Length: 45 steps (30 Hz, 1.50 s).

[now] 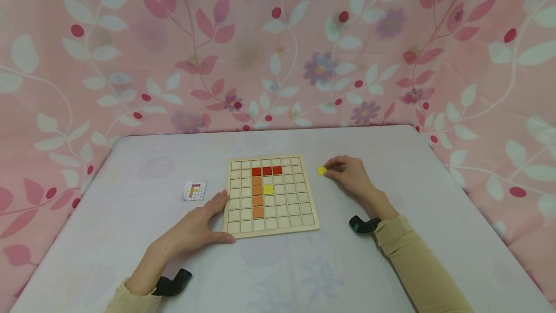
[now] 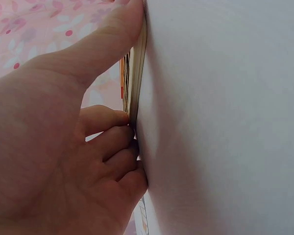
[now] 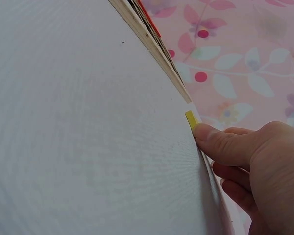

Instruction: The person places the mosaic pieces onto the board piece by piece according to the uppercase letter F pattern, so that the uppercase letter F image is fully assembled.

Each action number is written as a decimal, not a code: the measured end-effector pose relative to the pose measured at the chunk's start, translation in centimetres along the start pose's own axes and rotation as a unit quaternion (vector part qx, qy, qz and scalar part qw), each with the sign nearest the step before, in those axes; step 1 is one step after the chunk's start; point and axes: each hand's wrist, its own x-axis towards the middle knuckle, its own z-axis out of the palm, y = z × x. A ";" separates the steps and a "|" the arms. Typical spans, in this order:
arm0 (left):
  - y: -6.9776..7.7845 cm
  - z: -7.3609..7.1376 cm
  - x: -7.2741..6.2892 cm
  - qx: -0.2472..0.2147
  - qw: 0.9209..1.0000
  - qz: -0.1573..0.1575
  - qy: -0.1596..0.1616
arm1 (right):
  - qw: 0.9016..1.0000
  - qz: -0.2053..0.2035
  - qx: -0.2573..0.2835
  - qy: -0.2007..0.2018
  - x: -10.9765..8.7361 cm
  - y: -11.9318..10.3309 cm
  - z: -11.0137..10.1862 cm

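A wooden grid board (image 1: 290, 224) lies on the table with square tiles in its cells. Three red tiles (image 1: 267, 171) form a row near the top, several orange tiles (image 1: 258, 200) run down below the leftmost red one, and a yellow tile (image 1: 268, 189) sits right of the orange column. My left hand (image 1: 195, 226) rests spread at the board's left side, thumb by the near corner and fingertips along the edge. Right of the board, my right hand (image 1: 353, 175) pinches another yellow tile (image 3: 190, 119) between thumb and finger, close over the table.
A small card (image 1: 194, 191) printed with a coloured grid pattern lies left of the board. Black wrist devices (image 1: 364, 224) are on both forearms. A pink floral cloth (image 1: 278, 47) hangs behind the white table (image 1: 356, 274).
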 end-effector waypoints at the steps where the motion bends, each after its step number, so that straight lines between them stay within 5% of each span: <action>1: 0.0 0.0 0.0 0.000 1.000 0.000 0.000 | 1.000 0.000 0.000 0.000 0.0 0.0 0.0; 10: 0.0 -0.1 0.0 -0.003 1.000 -0.001 -0.002 | 0.999 -0.016 0.019 0.027 0.0 -1.0 -0.1; 19: 0.1 -0.1 0.0 -0.004 1.000 -0.004 -0.005 | 0.999 -0.017 0.028 0.013 -0.1 -3.3 0.5; 32: 0.2 -0.1 0.0 -0.009 1.000 -0.008 -0.005 | 0.996 -0.067 0.051 -0.033 0.1 -7.5 4.9; 45: 0.0 -0.2 0.0 -0.006 1.000 -0.006 -0.005 | 0.993 -0.062 0.076 -0.060 -0.2 -8.1 7.0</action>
